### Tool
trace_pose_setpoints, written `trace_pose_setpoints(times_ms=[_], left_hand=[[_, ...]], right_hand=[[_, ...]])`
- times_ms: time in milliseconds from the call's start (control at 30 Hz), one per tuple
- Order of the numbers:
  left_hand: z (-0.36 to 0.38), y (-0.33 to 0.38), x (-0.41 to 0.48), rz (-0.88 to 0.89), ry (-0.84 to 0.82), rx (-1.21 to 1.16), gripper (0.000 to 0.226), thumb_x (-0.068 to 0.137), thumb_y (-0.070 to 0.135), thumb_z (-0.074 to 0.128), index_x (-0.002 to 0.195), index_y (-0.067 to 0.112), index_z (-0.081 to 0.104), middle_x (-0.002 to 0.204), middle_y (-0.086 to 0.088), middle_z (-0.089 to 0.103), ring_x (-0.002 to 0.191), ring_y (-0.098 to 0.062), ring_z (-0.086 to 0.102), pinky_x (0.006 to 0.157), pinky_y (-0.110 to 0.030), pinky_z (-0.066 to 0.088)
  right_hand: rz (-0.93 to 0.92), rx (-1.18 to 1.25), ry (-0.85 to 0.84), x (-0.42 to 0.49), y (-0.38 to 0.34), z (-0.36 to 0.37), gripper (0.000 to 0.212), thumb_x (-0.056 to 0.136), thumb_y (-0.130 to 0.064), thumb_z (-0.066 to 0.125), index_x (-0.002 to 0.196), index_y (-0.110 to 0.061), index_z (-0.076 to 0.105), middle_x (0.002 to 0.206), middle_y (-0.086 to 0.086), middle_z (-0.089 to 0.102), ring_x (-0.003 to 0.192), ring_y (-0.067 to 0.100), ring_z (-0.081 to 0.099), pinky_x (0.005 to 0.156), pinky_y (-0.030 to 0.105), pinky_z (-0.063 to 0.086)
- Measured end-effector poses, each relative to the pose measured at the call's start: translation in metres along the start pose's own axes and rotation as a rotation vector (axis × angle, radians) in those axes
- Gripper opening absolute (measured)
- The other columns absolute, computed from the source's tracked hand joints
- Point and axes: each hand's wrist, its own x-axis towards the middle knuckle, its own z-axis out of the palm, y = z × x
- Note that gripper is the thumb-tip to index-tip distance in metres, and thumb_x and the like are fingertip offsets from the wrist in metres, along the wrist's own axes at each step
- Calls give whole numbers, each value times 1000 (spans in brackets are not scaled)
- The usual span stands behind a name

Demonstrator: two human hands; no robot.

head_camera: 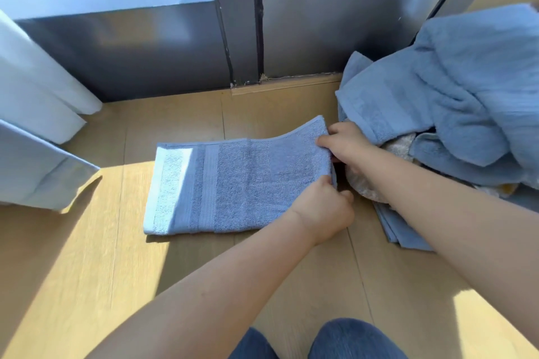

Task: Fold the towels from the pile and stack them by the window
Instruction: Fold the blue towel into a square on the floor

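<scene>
A blue towel (233,183), folded into a long strip, lies flat on the wooden floor (102,256) in front of the window. Its right end is lifted off the floor. My left hand (323,210) pinches the near right corner of the towel. My right hand (347,144) pinches the far right corner. The pile of crumpled blue towels (455,96) sits at the right, touching the window frame, just behind my right hand.
The grey window frame (262,23) runs across the back. A white curtain (35,90) hangs at the left, and a pale sheet (38,172) lies below it. A cream cloth (399,146) peeks out of the pile. My knees in jeans (344,338) are at the bottom edge.
</scene>
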Motion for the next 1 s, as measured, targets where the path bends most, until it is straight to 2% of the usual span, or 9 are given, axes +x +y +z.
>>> trace_pose_setpoints(times_ms=[167,300,400,467,533,667,767,867,1000], left_hand=[[-25,11,-19,-172,411,-106,21,45,10,50,53,25,62,51,6,54,34,-7,46,45,-22,11],[-33,8,-42,-232,761,-249,22,46,2,68,60,15,57,58,0,53,39,-17,45,41,-21,20],[-11,5,-68,-338,893,-458,18,54,-2,49,67,10,52,66,-5,55,44,-22,46,40,-20,25],[13,11,-89,-387,873,-557,18,63,4,38,75,9,51,76,-6,59,52,-23,51,39,-20,31],[40,18,-108,-432,802,-654,22,68,10,37,86,9,50,89,-7,62,61,-24,58,41,-24,43],[89,31,-133,-530,591,-774,39,66,19,38,102,12,50,105,-8,66,80,-17,68,71,-18,46],[116,35,-136,-620,437,-906,54,73,12,43,126,3,49,135,-16,50,112,-19,61,89,-17,44],[130,37,-137,-642,245,-983,67,87,10,39,147,9,11,157,-7,1,142,-16,20,111,-19,19],[132,39,-132,-729,269,-952,63,88,16,36,147,10,14,157,-6,4,142,-15,20,112,-20,17]], right_hand=[[-62,-26,92,-28,-19,-30,13,77,-4,57,68,-10,49,67,10,40,65,20,38,55,28,28],[-186,-29,254,-51,-51,-42,37,74,-5,54,50,-16,28,51,3,25,51,17,24,48,29,20],[-325,-90,275,-67,-70,-23,19,75,-7,54,60,-11,44,54,1,32,53,16,28,52,26,26],[-380,-151,221,-77,-77,3,3,78,-9,56,80,-10,57,66,1,48,59,14,43,51,23,32],[-409,-207,159,-82,-79,35,17,78,-10,57,95,-7,61,81,4,59,72,18,52,57,27,39],[-393,-262,7,-84,-71,97,31,82,-10,55,112,-8,56,105,12,64,99,29,57,83,34,46],[-390,-370,-108,-80,-55,127,45,90,-20,51,133,-11,42,124,12,55,116,28,48,96,36,40],[-447,-670,-135,-77,-31,131,48,95,-24,41,140,-12,32,140,9,41,132,23,34,105,34,28],[-539,-953,-87,-76,7,109,52,96,-22,33,146,-14,19,156,3,15,144,16,7,115,33,5]])
